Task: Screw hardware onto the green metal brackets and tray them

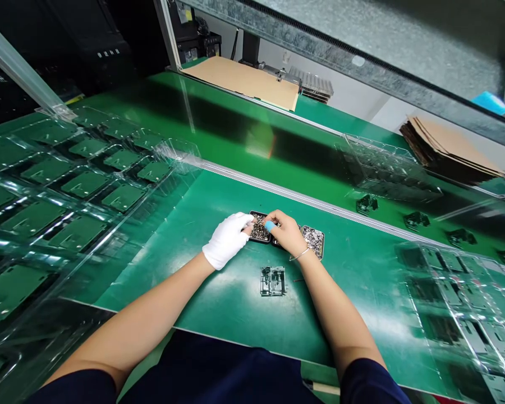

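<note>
My left hand (pixel 228 238), in a white glove with bare fingertips, reaches to the left black tray (pixel 260 239) of small shiny metal parts (pixel 260 224). Its fingertips are drawn together at the tray's edge; what they hold is too small to make out. From the right, my right hand (pixel 287 231), with a blue cover on one finger, bends its closed fingers over the same tray and partly hides a middle one. Another tray of silvery small parts (pixel 313 241) sits beside my right wrist. Closer to me, a metal frame assembly (pixel 273 281) lies flat on the green mat (pixel 235 303).
Clear plastic trays holding flat metal plates (pixel 124 196) fill the left side. More blister trays (pixel 467 297) stand at right. Black-and-metal assemblies (pixel 416 220) line the strip behind the rail (pixel 278 199). Stacked cardboard (pixel 450 148) lies back right, beneath an overhead metal shelf (pixel 362 50).
</note>
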Tool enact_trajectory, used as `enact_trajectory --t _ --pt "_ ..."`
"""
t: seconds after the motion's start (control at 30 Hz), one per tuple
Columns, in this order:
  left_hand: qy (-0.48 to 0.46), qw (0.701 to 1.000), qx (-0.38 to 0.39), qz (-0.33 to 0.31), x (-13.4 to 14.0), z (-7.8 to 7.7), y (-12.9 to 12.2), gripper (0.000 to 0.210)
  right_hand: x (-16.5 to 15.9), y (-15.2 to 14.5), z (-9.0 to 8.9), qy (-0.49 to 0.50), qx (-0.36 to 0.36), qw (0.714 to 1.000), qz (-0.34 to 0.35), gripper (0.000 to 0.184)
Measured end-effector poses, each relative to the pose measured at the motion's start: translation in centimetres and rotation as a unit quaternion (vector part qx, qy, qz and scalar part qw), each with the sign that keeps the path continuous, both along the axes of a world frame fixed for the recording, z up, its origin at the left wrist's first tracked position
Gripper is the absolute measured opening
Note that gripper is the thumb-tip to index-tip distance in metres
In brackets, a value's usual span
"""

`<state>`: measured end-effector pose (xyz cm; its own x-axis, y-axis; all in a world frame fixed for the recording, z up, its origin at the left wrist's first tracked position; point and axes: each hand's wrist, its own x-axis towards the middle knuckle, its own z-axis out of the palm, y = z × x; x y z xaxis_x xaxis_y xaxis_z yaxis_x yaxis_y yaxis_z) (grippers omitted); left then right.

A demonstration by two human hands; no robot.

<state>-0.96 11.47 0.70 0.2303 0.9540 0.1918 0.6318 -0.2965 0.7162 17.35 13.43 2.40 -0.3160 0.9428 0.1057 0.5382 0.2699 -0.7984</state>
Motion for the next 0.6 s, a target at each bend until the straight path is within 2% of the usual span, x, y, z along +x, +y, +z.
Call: enact_trajectory --t 0.13,0.33,0.47,0.6 --pt "-0.08 0.996 -0.023 -0.001 0.9 0.4 -0.7 0.015 -0.3 -0.7 -0.5 0.083 -0.003 0.996 0.02 0.014" --pt "-0.09 0.995 -0.004 0.037 1.0 0.1 -0.9 0.012 -1.4 -1.6 -0.7 0.132 -0.043 0.99 0.009 0.019" --pt "-0.096 0.995 0.007 0.027 1.0 0.2 -1.1 0.015 -1.6 -1.8 -0.4 0.189 -0.061 0.98 0.008 0.022" --pt "-0.161 0.987 -0.013 0.021 1.1 0.8 -1.4 0.015 -1.5 -1.9 0.4 0.203 -0.07 0.976 0.018 0.023"
